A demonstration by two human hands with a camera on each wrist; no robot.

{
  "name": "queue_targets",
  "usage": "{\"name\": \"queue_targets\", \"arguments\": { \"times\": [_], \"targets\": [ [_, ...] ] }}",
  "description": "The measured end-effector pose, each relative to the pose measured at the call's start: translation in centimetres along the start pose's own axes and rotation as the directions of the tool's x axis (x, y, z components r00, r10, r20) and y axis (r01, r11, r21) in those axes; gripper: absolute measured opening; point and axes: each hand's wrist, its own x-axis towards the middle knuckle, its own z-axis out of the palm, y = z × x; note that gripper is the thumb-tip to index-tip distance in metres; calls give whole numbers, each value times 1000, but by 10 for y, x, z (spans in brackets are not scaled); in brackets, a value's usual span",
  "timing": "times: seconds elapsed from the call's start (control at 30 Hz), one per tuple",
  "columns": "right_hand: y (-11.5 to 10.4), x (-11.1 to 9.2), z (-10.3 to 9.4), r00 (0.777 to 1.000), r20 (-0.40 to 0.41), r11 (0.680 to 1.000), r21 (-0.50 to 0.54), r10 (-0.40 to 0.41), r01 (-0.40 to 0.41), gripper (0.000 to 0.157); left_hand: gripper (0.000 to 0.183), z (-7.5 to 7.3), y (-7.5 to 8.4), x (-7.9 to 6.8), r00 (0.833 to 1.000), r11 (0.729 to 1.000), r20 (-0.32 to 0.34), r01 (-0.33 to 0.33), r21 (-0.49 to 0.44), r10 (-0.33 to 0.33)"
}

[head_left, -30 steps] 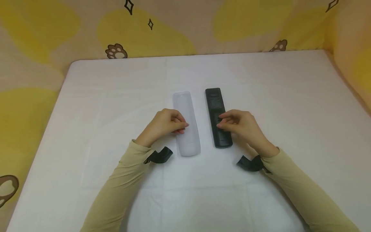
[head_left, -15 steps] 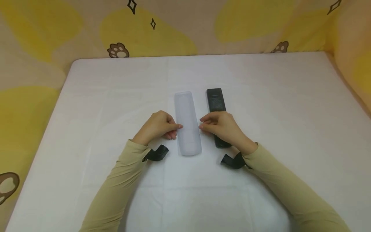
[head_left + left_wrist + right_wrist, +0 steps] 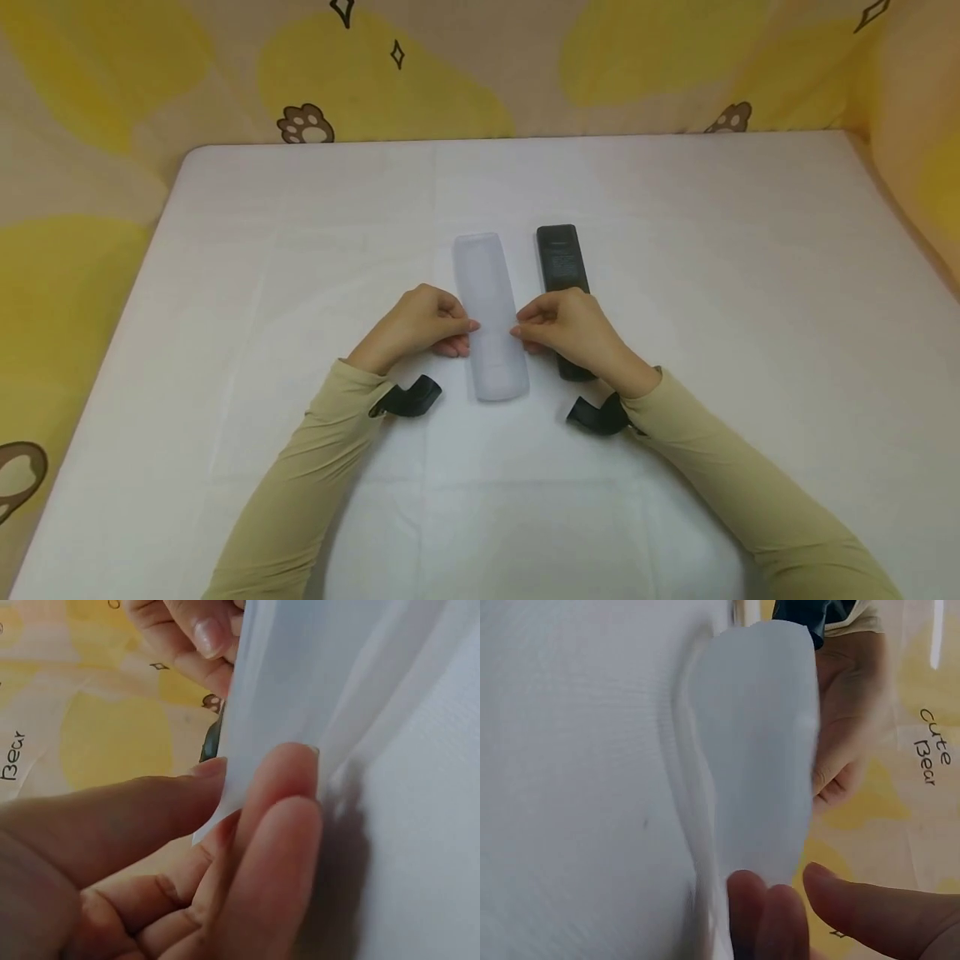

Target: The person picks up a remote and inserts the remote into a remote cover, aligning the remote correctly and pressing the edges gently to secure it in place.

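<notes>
Translucent cover (image 3: 757, 750), right hand (image 3: 787, 919) at its near edge, left hand (image 3: 847, 712) partly behind, yellow-patterned fabric (image 3: 877, 799) lettered "Cute Bear"

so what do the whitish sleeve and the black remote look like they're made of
Whitish sleeve: probably thin, flexible plastic or silicone, matte; it looks milky and its edge is wavy in the right wrist view.

Black remote: likely hard plastic with a low-sheen finish, judging by its straight, rigid-looking outline and dull, dark surface.
</notes>
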Motion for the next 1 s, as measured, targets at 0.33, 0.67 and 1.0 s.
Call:
{"name": "queue_targets", "arguments": {
  "times": [0.33, 0.67, 1.0],
  "targets": [
    [2, -1, -2, 1000, -14, 986, 165, 24, -22, 22, 14, 5, 1, 2, 999, 998, 42, 4, -69, -1],
    [3, -2, -1, 998, -52, 963, 265, -36, 48, 18, 15, 13, 1, 3, 999, 997, 33, -6, -82, 8],
    [0, -5, 1, 996, -56, 942, 325, -70, 85, 18, 22, 16, 8, -3, 987, 993, -107, -118, 16, 119]
  ]
}}
